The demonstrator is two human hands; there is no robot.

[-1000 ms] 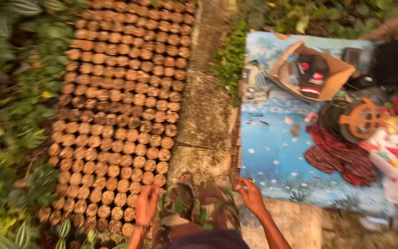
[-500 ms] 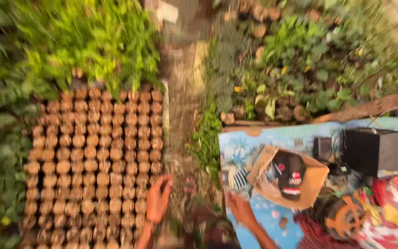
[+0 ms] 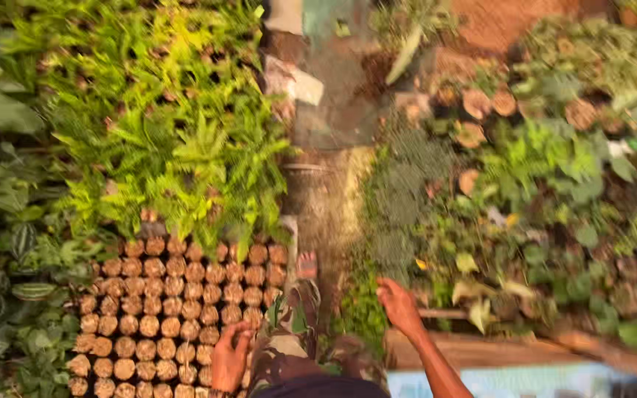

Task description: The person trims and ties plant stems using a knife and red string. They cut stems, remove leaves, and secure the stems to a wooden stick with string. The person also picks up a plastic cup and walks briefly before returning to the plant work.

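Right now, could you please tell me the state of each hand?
Left hand: open, holding nothing, fingers spread over the soil-filled seedling pots.
Right hand: open, empty, beside the wooden plank.

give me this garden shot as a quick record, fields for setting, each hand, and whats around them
setting: outdoor plant nursery with a narrow dirt path between beds
left hand: open, empty, over the edge of the soil-filled seedling pots
right hand: open, empty, held out over low green plants beside the path
behind the pots: bed of bright green ferns
right of path: mixed leafy potted plants
below right hand: wooden plank edge
image: blurred by motion
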